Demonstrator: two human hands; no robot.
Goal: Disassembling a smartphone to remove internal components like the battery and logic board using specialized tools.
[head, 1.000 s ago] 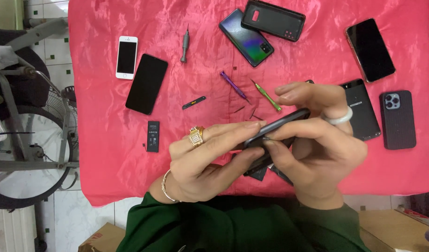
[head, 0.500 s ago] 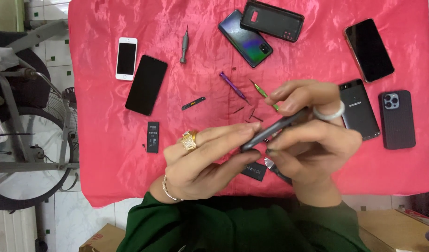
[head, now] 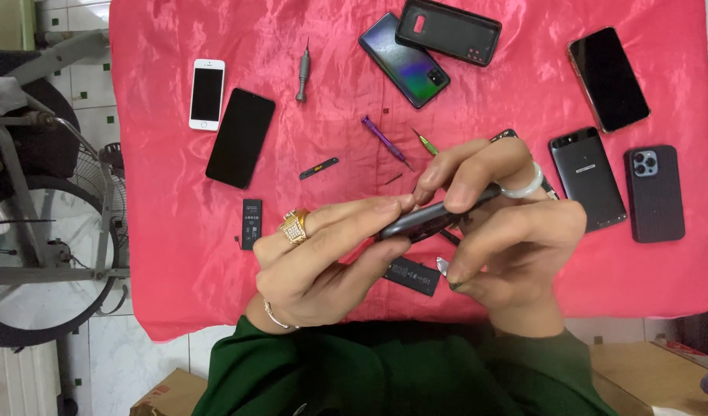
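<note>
Head view, L to R: fan (head: 53,231) stands off the table's left edge on tiled floor. Shiny creased pink cloth (head: 177,293) covers the table; its lower-left part is bare. On it lie a small white phone (head: 207,94), a black phone (head: 241,137), a small flat battery (head: 251,223), a grey screwdriver (head: 302,75) and a purple tool (head: 385,141). Left hand (head: 323,254), w/ gold ring, pinches the near end of a dark slim phone (head: 435,217) held mid-air above the cloth's front edge, seen edge-on, long axis running left-low to right-high. Right hand (head: 508,231) grips its far end. Farther R lie a grey phone (head: 587,183) and a ribbed dark phone (head: 654,192), close to the right edge.
</note>
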